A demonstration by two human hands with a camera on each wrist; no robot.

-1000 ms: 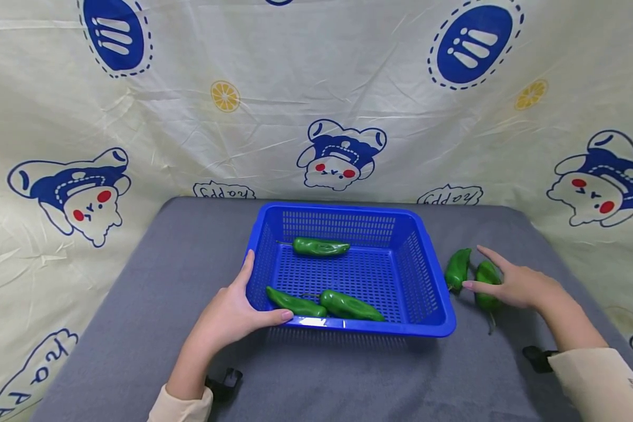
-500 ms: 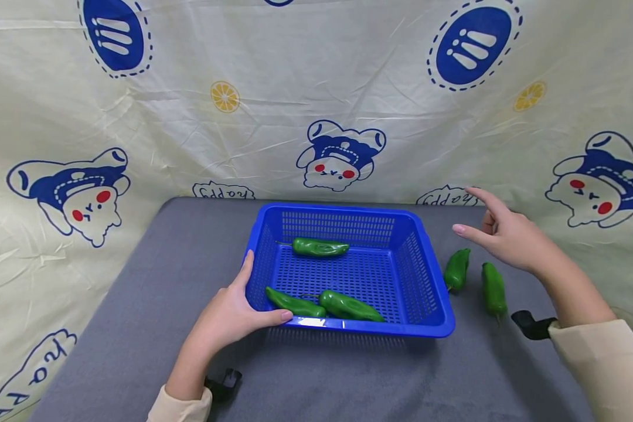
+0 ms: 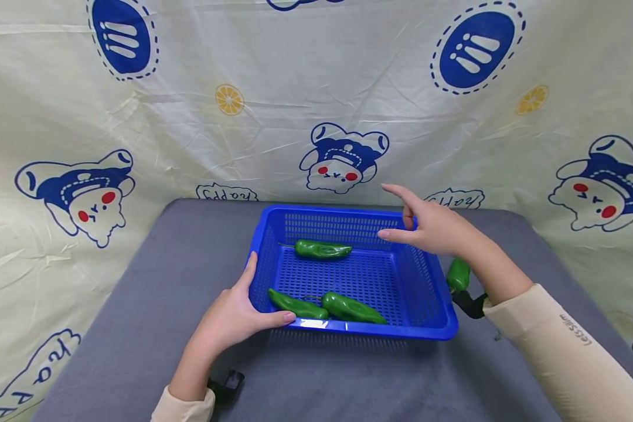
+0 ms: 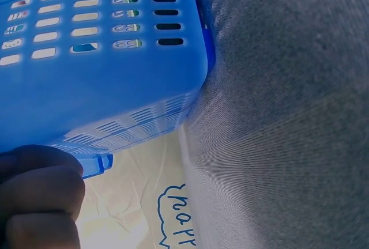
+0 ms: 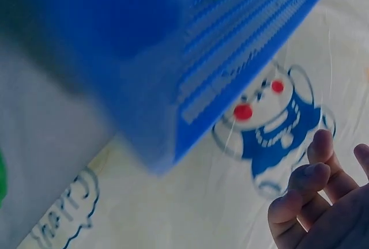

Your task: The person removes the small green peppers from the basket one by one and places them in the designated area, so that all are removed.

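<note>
A blue plastic basket with slotted walls stands in the middle of the table. My left hand grips its near left corner, thumb over the front rim; in the left wrist view curled fingers show by the basket wall. Inside lie a green pepper toward the back and two more, a left one and a right one, along the front wall. Over the back right corner hovers my right hand, fingers parted and holding nothing. Another green pepper lies right of the basket, partly behind my wrist.
A grey cloth covers the table. Behind it hangs a pale printed curtain. Black wrist mounts stick out below both wrists. My right sleeve hides most of a second pepper on the right.
My right hand let go of the rightmost pepper, rose off the table and swung left over the basket's back corner. The left hand keeps its grip on the basket.
</note>
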